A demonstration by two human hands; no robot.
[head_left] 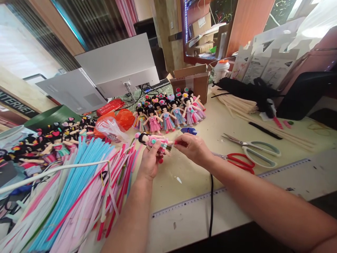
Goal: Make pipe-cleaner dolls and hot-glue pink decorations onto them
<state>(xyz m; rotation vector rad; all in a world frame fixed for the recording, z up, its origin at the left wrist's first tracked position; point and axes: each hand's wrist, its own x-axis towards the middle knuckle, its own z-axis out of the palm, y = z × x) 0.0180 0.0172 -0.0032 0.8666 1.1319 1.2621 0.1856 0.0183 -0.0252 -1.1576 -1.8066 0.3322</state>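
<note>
A small doll with black hair and a pink dress lies sideways across the middle of the view, above the table. My left hand is closed round its body, with the thumb on the front of the dress. At the doll's right end, my right hand pinches a foot with a red tip between thumb and fingers. The fingers partly hide that foot; the other red foot hangs below the dress. Just behind my hands stands a group of finished-looking dolls in coloured dresses.
Pipe cleaners in blue, pink and white pile up at left, beside more dolls. Grey-handled scissors and red-handled scissors lie at right, near a ruler strip. A black cable crosses the front edge. Monitors and a cardboard box stand behind.
</note>
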